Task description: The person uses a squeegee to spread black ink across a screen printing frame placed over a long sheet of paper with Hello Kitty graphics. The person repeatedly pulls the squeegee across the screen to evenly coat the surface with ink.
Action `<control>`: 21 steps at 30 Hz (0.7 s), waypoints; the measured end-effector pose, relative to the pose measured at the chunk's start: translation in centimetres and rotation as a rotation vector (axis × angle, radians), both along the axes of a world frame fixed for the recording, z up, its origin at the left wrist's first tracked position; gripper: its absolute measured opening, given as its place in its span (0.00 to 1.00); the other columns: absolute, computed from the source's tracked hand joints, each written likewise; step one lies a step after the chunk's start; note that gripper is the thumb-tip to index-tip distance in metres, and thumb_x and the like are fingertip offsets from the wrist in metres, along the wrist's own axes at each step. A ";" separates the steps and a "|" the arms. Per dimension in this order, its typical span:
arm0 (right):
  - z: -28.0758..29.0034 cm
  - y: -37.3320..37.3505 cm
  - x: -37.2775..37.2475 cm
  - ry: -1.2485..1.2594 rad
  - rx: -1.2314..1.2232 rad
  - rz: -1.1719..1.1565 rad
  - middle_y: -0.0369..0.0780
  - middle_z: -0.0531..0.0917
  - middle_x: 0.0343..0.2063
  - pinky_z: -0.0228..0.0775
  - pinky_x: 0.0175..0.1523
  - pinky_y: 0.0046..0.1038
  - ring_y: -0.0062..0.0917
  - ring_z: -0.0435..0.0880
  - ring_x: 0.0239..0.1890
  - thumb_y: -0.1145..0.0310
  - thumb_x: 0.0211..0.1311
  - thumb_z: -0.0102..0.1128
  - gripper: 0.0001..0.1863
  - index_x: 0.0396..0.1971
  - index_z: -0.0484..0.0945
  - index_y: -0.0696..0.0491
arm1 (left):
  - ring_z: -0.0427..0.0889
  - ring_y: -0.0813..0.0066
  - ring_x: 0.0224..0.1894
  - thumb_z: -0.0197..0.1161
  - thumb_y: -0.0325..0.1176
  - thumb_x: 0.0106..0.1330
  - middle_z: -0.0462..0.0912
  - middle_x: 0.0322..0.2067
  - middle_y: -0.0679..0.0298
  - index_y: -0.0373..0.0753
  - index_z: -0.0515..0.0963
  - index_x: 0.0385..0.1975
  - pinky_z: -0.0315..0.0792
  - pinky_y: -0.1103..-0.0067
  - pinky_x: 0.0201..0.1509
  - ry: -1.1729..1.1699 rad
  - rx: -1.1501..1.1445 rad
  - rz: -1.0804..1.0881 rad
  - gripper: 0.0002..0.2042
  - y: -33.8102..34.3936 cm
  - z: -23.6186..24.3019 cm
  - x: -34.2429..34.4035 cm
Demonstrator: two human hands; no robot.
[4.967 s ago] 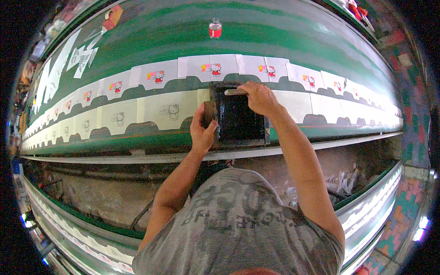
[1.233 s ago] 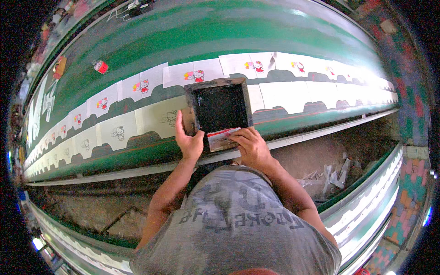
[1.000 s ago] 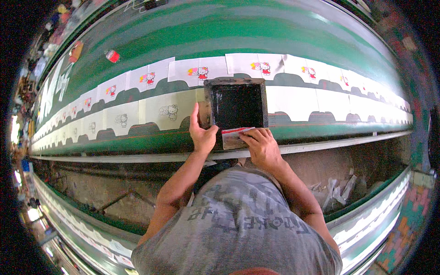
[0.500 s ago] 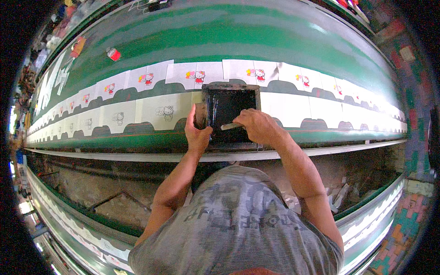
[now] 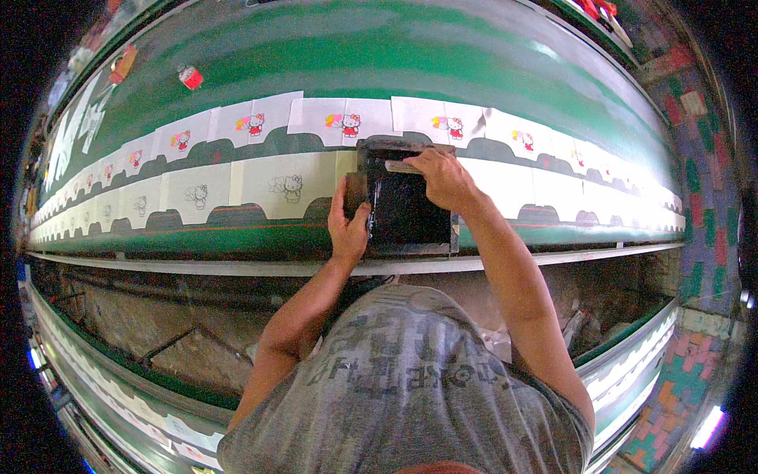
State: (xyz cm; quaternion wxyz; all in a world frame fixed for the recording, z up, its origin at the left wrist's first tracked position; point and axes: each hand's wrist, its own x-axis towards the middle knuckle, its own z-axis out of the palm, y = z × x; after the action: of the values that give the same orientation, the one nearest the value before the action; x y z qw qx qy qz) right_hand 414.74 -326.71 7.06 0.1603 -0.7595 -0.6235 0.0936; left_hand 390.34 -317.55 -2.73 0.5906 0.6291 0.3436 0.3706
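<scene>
A dark rectangular screen frame, black inside, lies over the nearer row of pale paper pieces on the green table, just left of blank pieces. My left hand is closed on the frame's left side, by a brown block. My right hand grips a thin pale squeegee inside the frame's upper part. Left of the frame, nearer pieces bear grey outline cartoon figures. The farther row carries coloured cat figures with red and yellow.
A red-labelled bottle and an orange-brown object sit toward the back left, above white scraps. A pale rail runs along the near edge. Behind me is another table with paper rows; tiled floor shows at right.
My right hand and squeegee went from the frame's near edge a second ago up across the black inside to its far part. My left hand stayed on the left side.
</scene>
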 end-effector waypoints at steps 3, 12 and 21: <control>-0.7 -2.1 -2.1 -0.008 -0.026 -0.018 0.46 0.87 0.54 0.77 0.73 0.47 0.47 0.85 0.61 0.84 0.64 0.57 0.29 0.64 0.87 0.51 | 0.79 0.60 0.74 0.71 0.25 0.73 0.80 0.74 0.52 0.32 0.69 0.82 0.70 0.66 0.81 0.021 0.066 -0.001 0.37 0.2 -0.4 -0.2; 0.6 -8.4 -9.6 0.028 -0.092 0.032 0.44 0.86 0.56 0.75 0.72 0.46 0.43 0.84 0.61 0.81 0.58 0.64 0.33 0.67 0.85 0.53 | 0.77 0.57 0.77 0.77 0.28 0.67 0.75 0.78 0.49 0.33 0.65 0.84 0.67 0.64 0.83 0.056 -0.022 -0.001 0.44 -0.2 0.2 -0.2; -0.5 -12.8 -9.0 0.115 0.139 -0.010 0.41 0.88 0.56 0.78 0.68 0.44 0.41 0.85 0.59 0.74 0.57 0.77 0.27 0.60 0.88 0.53 | 0.76 0.58 0.77 0.70 0.17 0.55 0.76 0.75 0.50 0.31 0.63 0.84 0.67 0.64 0.84 0.089 0.199 0.016 0.49 -0.3 0.0 0.7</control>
State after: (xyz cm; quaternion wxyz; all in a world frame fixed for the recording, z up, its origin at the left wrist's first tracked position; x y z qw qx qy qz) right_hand 405.70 -339.56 6.54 0.2486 -0.7430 -0.6144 0.0929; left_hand 391.00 -317.86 -2.76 0.5065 0.6977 0.3359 0.3793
